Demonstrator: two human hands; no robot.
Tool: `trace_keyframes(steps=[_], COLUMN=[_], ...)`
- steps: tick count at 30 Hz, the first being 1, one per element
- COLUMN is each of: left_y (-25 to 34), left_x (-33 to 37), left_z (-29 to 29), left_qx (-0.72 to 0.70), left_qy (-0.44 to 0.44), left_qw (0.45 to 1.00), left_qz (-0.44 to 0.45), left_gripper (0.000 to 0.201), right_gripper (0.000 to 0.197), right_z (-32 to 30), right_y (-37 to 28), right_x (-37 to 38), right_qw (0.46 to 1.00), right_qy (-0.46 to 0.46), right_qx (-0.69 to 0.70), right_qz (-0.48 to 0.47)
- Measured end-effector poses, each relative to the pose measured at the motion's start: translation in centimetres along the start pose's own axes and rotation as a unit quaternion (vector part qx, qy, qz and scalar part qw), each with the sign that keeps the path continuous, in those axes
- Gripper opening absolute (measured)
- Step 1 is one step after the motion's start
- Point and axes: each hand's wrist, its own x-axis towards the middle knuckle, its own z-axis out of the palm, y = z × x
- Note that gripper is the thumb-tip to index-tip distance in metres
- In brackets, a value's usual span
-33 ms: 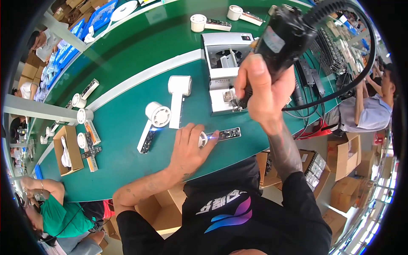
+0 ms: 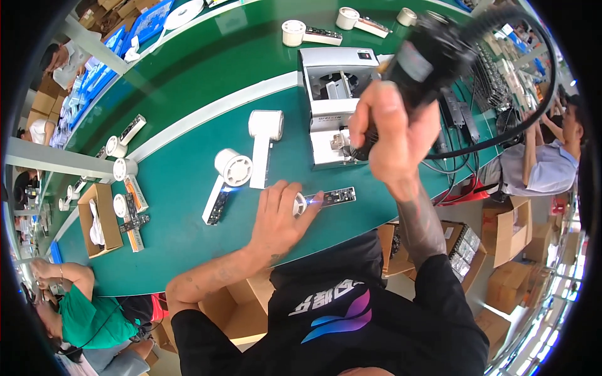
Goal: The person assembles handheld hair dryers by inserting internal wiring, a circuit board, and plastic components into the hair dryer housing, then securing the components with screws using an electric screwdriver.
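Note:
My right hand (image 2: 399, 128) is wrapped round a black corded electric screwdriver (image 2: 421, 61), held up over the bench beside the screw feeder; motion blurs the tool, and its tip is hidden behind my hand. My left hand (image 2: 279, 213) is closed over the round white head of a small handheld fan, mostly covered by the fingers. From under my thumb the fan's handle with its bare circuit board (image 2: 338, 196) points right, a bluish light glowing at the thumb. Left of that hand lie a white fan with an exposed board (image 2: 232, 168) and another white fan (image 2: 266, 127).
A white screw feeder (image 2: 335, 94) stands behind my hands. The screwdriver's black cable (image 2: 501, 143) loops down at the right. More fans (image 2: 293, 33) lie on the far green strip. At the left stands a cardboard box (image 2: 100, 220); co-workers sit on both sides.
My right hand and the screwdriver have shifted slightly to the right, the cable swinging with them. The left hand and the fan stay put.

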Motion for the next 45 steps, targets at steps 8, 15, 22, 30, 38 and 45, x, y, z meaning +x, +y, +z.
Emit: trace_keyframes(steps=[8, 15, 22, 30, 38, 45], left_y=[-0.1, 0.0, -0.1, -0.2, 0.6, 0.7], left_x=[0.0, 0.0, -0.3, -0.1, 1.2, 2.3], left_z=[0.1, 0.0, 0.2, -0.2, 1.2, -0.4], left_qx=[0.001, 0.005, 0.009, -0.008, 0.018, -0.05], left_qy=[0.012, 0.008, 0.004, 0.004, 0.022, -0.012], left_qw=[1.0, 1.0, 1.0, 1.0, 0.999, 0.998], left_qz=[-0.005, 0.0, 0.001, -0.003, 0.019, -0.037], left_gripper=[0.043, 0.045, 0.047, 0.049, 0.051, 0.058], right_gripper=[0.062, 0.059, 0.059, 0.069, 0.082, 0.06], right_z=[-2.6, -3.2, -2.7, -2.6, -3.4, -0.2], right_y=[-0.4, 0.4, 0.3, -0.2, -0.9, 1.2], right_x=[-5.6, -6.0, -7.6, -9.3, -5.1, -0.4], right_qw=[0.995, 0.996, 0.993, 0.996, 0.978, 0.999], right_qy=[0.011, 0.006, 0.016, -0.003, 0.027, -0.007], right_qx=[0.06, 0.044, 0.091, 0.062, 0.202, 0.003], right_qz=[0.076, 0.08, 0.07, 0.057, -0.036, -0.046])
